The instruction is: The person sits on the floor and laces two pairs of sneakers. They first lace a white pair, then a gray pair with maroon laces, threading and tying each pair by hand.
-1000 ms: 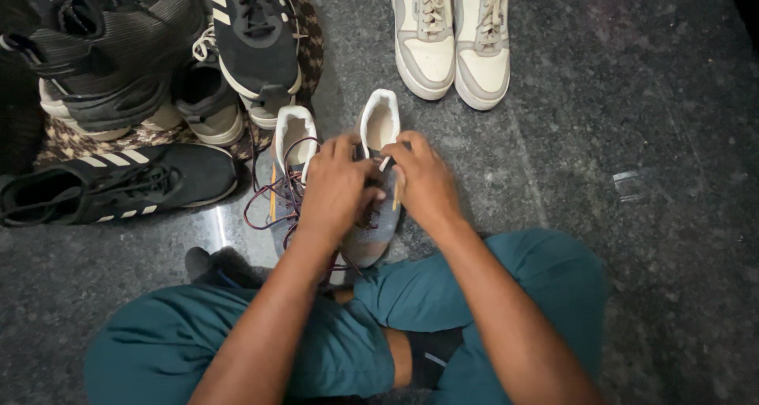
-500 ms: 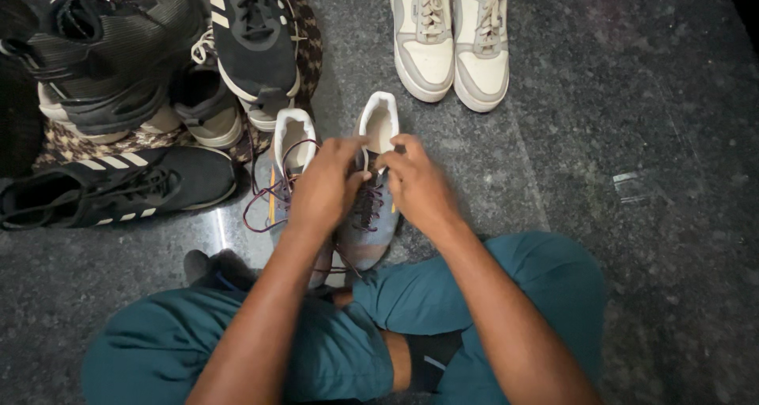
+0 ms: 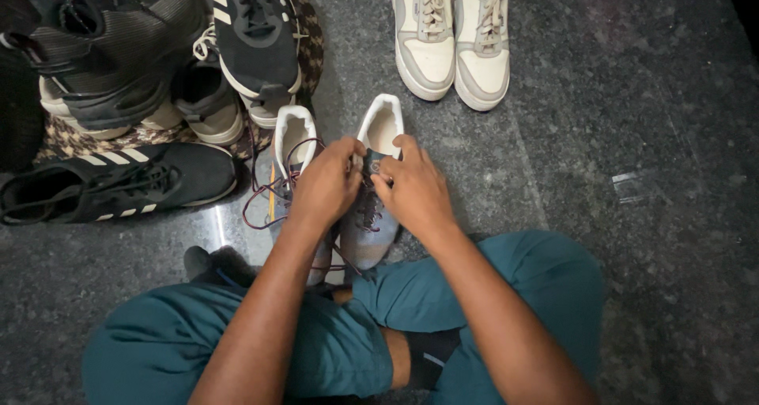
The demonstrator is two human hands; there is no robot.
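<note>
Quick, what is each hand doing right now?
Left hand: closed, pinching the dark laces of the grey shoe.
Right hand: closed, fingers pinched at the same shoe's laces.

Grey sneaker point(image 3: 370, 215), dark laces, upright

sneaker pair point(image 3: 455, 41) behind held shoe point(image 3: 371, 215) | shoe pile point(image 3: 158, 65) left

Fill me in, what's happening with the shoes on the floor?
A person sits cross-legged on the dark stone floor. The left hand and right hand pinch the dark laces of a grey sneaker at its tongue. Its mate lies alongside, laces loose. A white pair stands beyond; black shoes pile left.
</note>
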